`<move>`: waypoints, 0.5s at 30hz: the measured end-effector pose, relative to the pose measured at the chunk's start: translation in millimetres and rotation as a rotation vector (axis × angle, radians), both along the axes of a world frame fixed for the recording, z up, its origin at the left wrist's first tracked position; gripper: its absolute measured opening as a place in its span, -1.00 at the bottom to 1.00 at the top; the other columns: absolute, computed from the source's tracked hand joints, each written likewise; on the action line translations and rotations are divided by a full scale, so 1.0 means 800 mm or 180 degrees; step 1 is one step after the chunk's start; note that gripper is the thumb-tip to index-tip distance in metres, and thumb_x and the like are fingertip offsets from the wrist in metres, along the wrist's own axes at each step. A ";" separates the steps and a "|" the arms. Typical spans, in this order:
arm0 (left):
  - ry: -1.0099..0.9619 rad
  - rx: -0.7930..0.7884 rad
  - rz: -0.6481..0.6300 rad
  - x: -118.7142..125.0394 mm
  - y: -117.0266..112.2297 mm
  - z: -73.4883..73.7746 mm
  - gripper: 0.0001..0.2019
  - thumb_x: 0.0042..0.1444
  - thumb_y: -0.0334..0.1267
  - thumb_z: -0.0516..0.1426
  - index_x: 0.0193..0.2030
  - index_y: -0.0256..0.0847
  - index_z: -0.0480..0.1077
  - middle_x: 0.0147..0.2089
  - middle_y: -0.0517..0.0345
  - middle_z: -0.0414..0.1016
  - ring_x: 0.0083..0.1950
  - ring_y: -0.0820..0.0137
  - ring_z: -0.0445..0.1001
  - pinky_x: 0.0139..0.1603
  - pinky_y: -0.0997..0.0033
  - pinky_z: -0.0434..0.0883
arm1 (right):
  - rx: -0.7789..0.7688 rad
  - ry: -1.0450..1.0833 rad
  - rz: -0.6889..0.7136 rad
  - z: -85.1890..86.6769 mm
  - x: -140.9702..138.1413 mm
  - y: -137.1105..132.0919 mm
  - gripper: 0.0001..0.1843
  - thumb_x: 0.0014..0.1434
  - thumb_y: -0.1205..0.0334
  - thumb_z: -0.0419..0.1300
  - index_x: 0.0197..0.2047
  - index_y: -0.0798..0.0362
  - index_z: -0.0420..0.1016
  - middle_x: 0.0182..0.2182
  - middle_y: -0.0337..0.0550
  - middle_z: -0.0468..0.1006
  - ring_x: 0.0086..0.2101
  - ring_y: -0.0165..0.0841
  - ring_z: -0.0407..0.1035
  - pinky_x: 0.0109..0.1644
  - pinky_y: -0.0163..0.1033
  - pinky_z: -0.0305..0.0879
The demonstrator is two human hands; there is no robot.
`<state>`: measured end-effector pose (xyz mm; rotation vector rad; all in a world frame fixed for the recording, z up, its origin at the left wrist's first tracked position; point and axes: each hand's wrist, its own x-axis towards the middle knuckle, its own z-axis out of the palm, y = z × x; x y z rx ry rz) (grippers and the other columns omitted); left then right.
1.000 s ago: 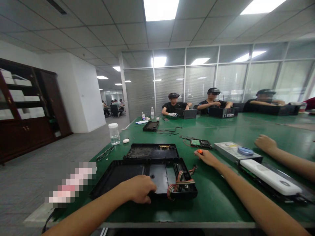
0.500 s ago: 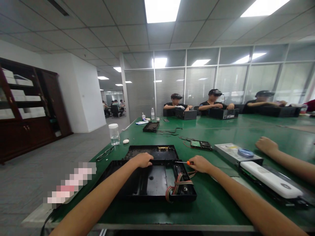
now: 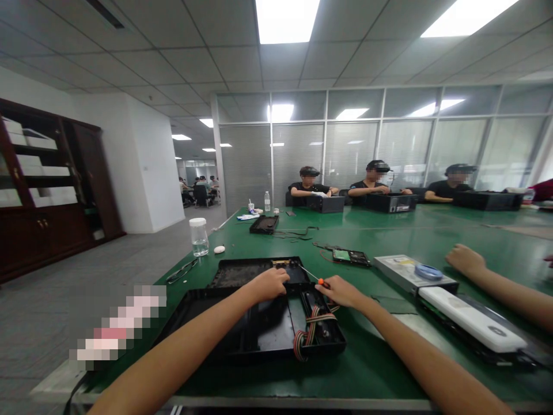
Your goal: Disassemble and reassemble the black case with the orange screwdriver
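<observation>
An opened black device case [image 3: 242, 328] lies on the green table [image 3: 380, 357] in front of me, with a striped ribbon cable [image 3: 311, 325] at its right end. My left hand [image 3: 270, 283] rests curled on the case's far edge. My right hand [image 3: 341, 291] is closed on a small screwdriver with an orange handle [image 3: 319, 281], its thin shaft pointing up-left over the far edge. A second black cover [image 3: 254, 271] lies just behind the case.
A co-worker's hand [image 3: 465, 259] rests at the right, beside a grey drive with a blue ring [image 3: 415, 274] and a white device [image 3: 470, 320]. A circuit board [image 3: 349, 256], a water jar [image 3: 199, 236] and another black tray [image 3: 264, 223] stand farther back. Three people sit across.
My left hand went from the case's near edge to its far edge. My right hand brought the screwdriver from the table at the right to the case's far right corner.
</observation>
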<state>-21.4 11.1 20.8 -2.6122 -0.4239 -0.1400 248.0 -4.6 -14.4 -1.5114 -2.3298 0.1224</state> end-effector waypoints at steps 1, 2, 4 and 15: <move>0.0005 0.0061 -0.0054 0.002 0.002 -0.004 -0.87 0.05 -0.34 0.09 -0.46 -0.22 0.44 -0.22 0.03 0.32 -0.14 0.30 0.25 -0.20 0.35 0.25 | 0.0019 -0.0019 -0.0008 -0.001 -0.002 -0.001 -0.46 0.14 -0.14 -0.11 -0.54 0.10 0.41 -0.61 -0.17 0.42 -0.55 -0.40 0.26 -0.49 -0.36 -0.01; 0.0001 0.0120 -0.0106 0.002 0.003 -0.007 -0.85 0.06 -0.35 0.07 -0.47 -0.23 0.42 -0.24 0.02 0.32 -0.15 0.30 0.25 -0.21 0.35 0.25 | 0.0017 -0.0014 0.0002 -0.003 -0.003 0.000 -0.46 0.14 -0.14 -0.12 -0.55 0.10 0.40 -0.62 -0.17 0.41 -0.56 -0.41 0.25 -0.50 -0.36 -0.02; -0.0031 0.0218 -0.0206 0.000 0.002 -0.010 -0.84 0.09 -0.37 0.04 -0.45 -0.26 0.40 -0.25 0.01 0.32 -0.16 0.31 0.25 -0.20 0.35 0.25 | -0.0013 0.0037 0.0042 -0.005 -0.001 0.001 -0.46 0.15 -0.12 -0.12 -0.57 0.11 0.39 -0.65 -0.20 0.37 -0.59 -0.43 0.22 -0.51 -0.36 -0.03; -0.0262 -0.0390 0.0291 0.045 -0.015 0.029 -0.86 0.14 -0.31 -0.03 -0.26 -0.25 0.33 -0.34 0.10 0.42 -0.31 0.38 0.40 -0.30 0.48 0.30 | 0.0332 0.0450 0.0050 0.006 -0.007 -0.006 -0.50 0.12 -0.12 -0.09 -0.56 0.09 0.38 -0.66 -0.24 0.36 -0.59 -0.43 0.19 -0.49 -0.36 -0.02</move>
